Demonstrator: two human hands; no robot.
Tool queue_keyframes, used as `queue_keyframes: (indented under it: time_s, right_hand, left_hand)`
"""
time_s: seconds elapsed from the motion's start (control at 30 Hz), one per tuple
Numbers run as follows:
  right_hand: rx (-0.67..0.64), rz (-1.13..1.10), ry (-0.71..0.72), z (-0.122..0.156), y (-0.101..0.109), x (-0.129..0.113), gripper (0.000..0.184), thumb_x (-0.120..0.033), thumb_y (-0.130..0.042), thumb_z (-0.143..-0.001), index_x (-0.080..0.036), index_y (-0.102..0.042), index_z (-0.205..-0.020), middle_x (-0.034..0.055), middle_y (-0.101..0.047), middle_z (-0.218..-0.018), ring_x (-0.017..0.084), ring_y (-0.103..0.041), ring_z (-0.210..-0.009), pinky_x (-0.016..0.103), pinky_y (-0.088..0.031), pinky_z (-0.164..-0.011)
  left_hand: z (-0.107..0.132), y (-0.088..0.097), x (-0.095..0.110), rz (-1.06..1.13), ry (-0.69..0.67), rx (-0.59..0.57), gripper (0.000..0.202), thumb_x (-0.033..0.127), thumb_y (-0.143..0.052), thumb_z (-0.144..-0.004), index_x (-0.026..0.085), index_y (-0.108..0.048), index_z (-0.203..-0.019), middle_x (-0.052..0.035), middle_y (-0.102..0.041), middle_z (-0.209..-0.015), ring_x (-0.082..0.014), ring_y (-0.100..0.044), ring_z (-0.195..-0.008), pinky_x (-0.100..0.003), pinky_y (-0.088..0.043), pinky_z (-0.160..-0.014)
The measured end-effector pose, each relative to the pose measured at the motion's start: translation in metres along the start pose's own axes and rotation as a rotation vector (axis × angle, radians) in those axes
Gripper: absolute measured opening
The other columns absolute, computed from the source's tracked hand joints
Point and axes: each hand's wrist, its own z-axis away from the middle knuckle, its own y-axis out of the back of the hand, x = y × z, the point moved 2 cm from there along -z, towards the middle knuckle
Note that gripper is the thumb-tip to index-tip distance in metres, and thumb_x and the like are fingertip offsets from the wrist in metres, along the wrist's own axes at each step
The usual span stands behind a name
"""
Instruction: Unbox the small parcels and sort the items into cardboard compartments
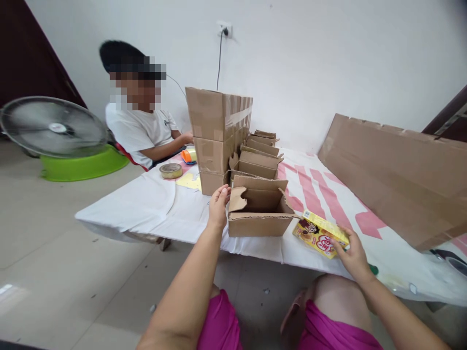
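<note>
My right hand (352, 253) grips a yellow snack box (321, 236) with red and white lettering, tilted over the table's front edge. Just left of it stands an open cardboard box (260, 226), its flaps up; the part of its inside that shows looks dark and bare. My left hand (219, 206) is at that box's left end, fingers loosely bent and fingertips at the side flap. Whether they press on the flap is hard to see. Behind the near box, more open cardboard boxes (259, 163) run in a row toward the wall.
Taped cartons (213, 155) are stacked left of the row. A tape roll (170, 170) and an orange object (188, 155) lie farther left, near a seated person (140, 129). A large cardboard sheet (394, 180) stands right on the white-covered table (146, 209). A fan (54, 127) is at left.
</note>
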Motion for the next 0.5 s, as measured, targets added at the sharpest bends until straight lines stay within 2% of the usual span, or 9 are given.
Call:
queue_keyframes:
  time_s: [0.1,0.17,0.27,0.33,0.4,0.47,0.5]
  right_hand:
    - [0.082,-0.031,-0.101,0.01,-0.011,0.007,0.078,-0.055,-0.068,-0.07,-0.018,-0.039,-0.133,0.0153,-0.049,-0.131,0.03,-0.049,-0.12,0.049,-0.041,-0.102]
    - [0.116,-0.071,-0.207,0.019,-0.021,0.014,0.088,-0.055,-0.072,-0.064,-0.017,-0.036,-0.134,0.0155,-0.052,-0.128,0.03,-0.055,-0.114,0.047,-0.046,-0.096]
    - [0.056,-0.111,-0.337,0.029,-0.037,0.024,0.077,-0.058,-0.072,-0.061,-0.016,-0.045,-0.12,0.0138,-0.064,-0.108,0.029,-0.064,-0.095,0.044,-0.053,-0.082]
    - [0.022,-0.086,-0.355,0.033,-0.045,0.026,0.067,-0.061,-0.069,-0.061,-0.017,-0.051,-0.108,0.013,-0.067,-0.099,0.03,-0.066,-0.09,0.044,-0.054,-0.078]
    - [0.032,-0.051,-0.35,0.035,-0.048,0.024,0.066,-0.064,-0.067,-0.061,-0.018,-0.052,-0.106,0.013,-0.067,-0.098,0.031,-0.066,-0.089,0.044,-0.054,-0.076]
    - [0.037,-0.011,-0.36,0.036,-0.048,0.02,0.068,-0.066,-0.065,-0.062,-0.018,-0.05,-0.108,0.0137,-0.068,-0.096,0.031,-0.067,-0.087,0.044,-0.055,-0.071]
    - [0.029,0.013,-0.364,0.036,-0.048,0.018,0.069,-0.066,-0.064,-0.063,-0.017,-0.049,-0.109,0.0144,-0.068,-0.096,0.031,-0.067,-0.086,0.044,-0.055,-0.068]
  left_hand:
    - [0.002,-0.001,0.001,0.015,-0.041,0.003,0.046,0.055,-0.066,-0.067,0.018,-0.063,-0.094,-0.0068,-0.067,-0.095,-0.0178,-0.062,-0.092,-0.029,-0.047,-0.08]
    - [0.004,0.0,0.005,-0.001,-0.113,0.07,0.039,0.054,-0.06,-0.074,0.018,-0.063,-0.09,-0.0059,-0.066,-0.094,-0.0165,-0.061,-0.091,-0.027,-0.046,-0.078]
    - [0.006,0.004,0.019,-0.019,-0.236,0.251,0.029,0.046,-0.048,-0.084,0.019,-0.059,-0.085,-0.0034,-0.064,-0.089,-0.0141,-0.06,-0.087,-0.025,-0.043,-0.074]
    - [0.009,0.008,0.033,-0.045,-0.334,0.357,0.026,0.04,-0.042,-0.088,0.02,-0.057,-0.083,-0.0027,-0.062,-0.089,-0.0141,-0.059,-0.087,-0.025,-0.042,-0.075]
    - [0.016,0.012,0.045,-0.111,-0.483,0.453,0.023,0.036,-0.039,-0.09,0.02,-0.055,-0.086,-0.0028,-0.06,-0.093,-0.0151,-0.057,-0.094,-0.027,-0.041,-0.079]
    - [0.03,0.014,0.051,-0.226,-0.59,0.437,0.02,0.034,-0.04,-0.091,0.02,-0.055,-0.093,-0.0031,-0.059,-0.1,-0.0165,-0.055,-0.101,-0.029,-0.041,-0.085]
    - [0.039,0.015,0.049,-0.294,-0.593,0.361,0.019,0.034,-0.042,-0.09,0.02,-0.054,-0.096,-0.0033,-0.059,-0.103,-0.0173,-0.054,-0.104,-0.03,-0.041,-0.088]
